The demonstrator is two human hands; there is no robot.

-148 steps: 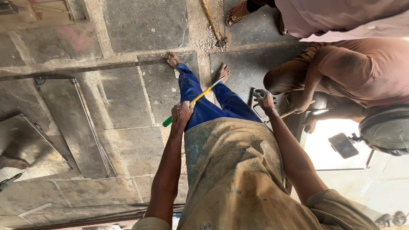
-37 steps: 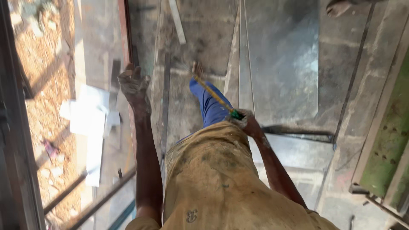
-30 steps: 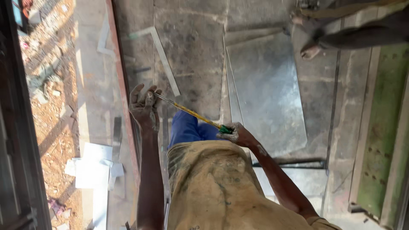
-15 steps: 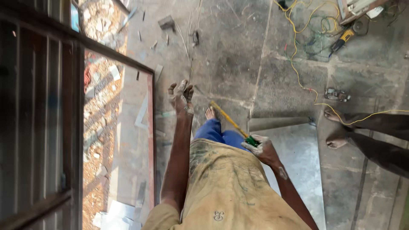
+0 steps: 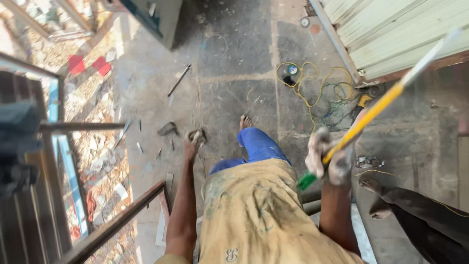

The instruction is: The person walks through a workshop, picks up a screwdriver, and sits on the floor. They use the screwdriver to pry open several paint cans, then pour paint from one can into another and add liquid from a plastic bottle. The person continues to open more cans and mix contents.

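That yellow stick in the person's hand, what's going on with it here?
A person stands on a stone floor, seen from above. The right hand grips a yellow stick with a green end, raised and tilted up to the right. The left hand hangs lower and seems closed, though what it holds is unclear. Yellow cable lies tangled ahead, and another person's feet are on the right.

Right hand [image 5: 326,159] blurred by motion; fingers hard to tell apart. Its yellow stick [image 5: 376,110] w/ green end runs out past top-right edge, far tip washed out. Left hand [image 5: 193,143] grips sth small, too blurred to ID. Co-worker's feet [image 5: 373,195] & dark trouser legs cut off at right edge. Grey mass [image 5: 19,146] at left: out of focus.
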